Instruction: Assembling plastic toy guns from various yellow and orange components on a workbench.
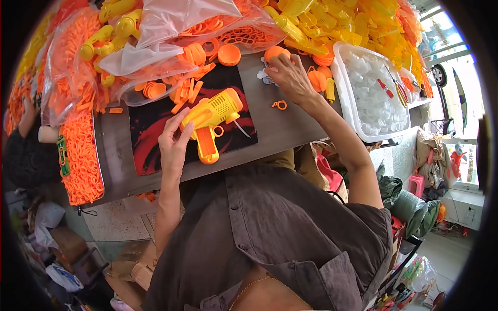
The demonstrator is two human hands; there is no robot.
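A yellow toy gun (220, 109) with an orange strip along its handle lies on the black and red mat. My left hand (175, 139) grips its rear end, thumb on the near side and fingers over the back. From its front, by the orange trigger ring (218, 131), a thin white strip sticks out. Further right, my right hand (291, 80) reaches to the far part of the table, its fingers bent down. They are beside small clear plastic pieces (265, 76) and an orange round cap (275, 52); whatever is between the fingertips is hidden.
A white tub (340, 67) of clear rings, with scissors (400, 93) on top, stands at the right. Heaped bags of orange and yellow parts line the far side. A tray of orange rings (83, 160) is at the left. A loose orange ring (281, 105) lies below my right hand.
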